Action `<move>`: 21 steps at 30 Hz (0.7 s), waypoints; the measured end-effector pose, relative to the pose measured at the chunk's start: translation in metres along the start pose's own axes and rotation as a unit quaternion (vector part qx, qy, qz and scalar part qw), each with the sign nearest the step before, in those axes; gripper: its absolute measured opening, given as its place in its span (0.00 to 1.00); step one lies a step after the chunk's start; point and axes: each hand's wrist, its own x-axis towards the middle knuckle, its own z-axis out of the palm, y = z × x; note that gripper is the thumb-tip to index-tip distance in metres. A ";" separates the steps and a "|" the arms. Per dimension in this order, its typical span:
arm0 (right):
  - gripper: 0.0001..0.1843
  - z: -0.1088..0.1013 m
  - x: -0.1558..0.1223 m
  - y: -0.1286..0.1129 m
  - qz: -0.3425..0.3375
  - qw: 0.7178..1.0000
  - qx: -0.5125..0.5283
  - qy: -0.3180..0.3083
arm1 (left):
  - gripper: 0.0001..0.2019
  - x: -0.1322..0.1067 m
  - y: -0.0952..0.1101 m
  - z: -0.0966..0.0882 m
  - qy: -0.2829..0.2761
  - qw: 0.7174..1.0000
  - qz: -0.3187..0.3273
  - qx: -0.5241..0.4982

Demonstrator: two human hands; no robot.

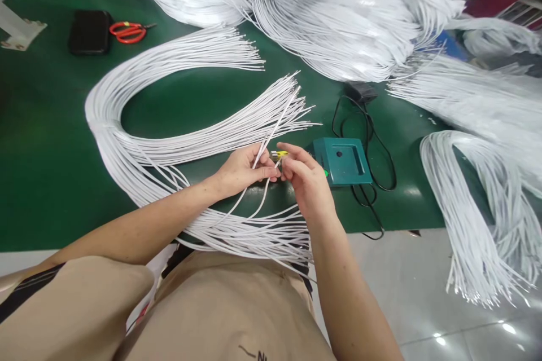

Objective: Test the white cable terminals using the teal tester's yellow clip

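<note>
Two-handed pinch going on over the bench (51, 152)

So from my remote seat, I'm seeing a near bunch (258, 231) of white wires lying along the front edge, right up against the shirt (228, 299). Over to the right, a draped bundle (444, 192) is hanging off that same edge. Mid-bench, my left hand (241, 172) is pinching a couple of white cables (277, 119) while my right hand (308, 180) is pinching a tiny yellow piece (282, 153) with its fingertips, just beside them. The teal device (326, 152) is sitting right of that hand, its black cord (393, 166) trailing around it. Further back, a curved bundle (108, 96) is bending across the left half, red scissors (129, 39) are lying beside a black box (88, 32) toward the far left corner, and a massive pile (339, 17) is filling the far side.
</note>
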 end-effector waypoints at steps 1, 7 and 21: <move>0.14 -0.001 0.000 -0.002 -0.017 0.999 -0.034 -0.006 | 0.18 0.000 0.000 0.001 -0.002 1.000 -0.002 -0.005; 0.09 -0.002 0.001 -0.004 -0.005 0.996 -0.088 0.029 | 0.18 -0.001 0.000 0.002 -0.006 1.000 0.000 -0.012; 0.08 -0.003 -0.006 0.004 0.009 0.995 -0.074 0.066 | 0.17 -0.002 0.001 0.000 0.001 0.992 0.054 0.110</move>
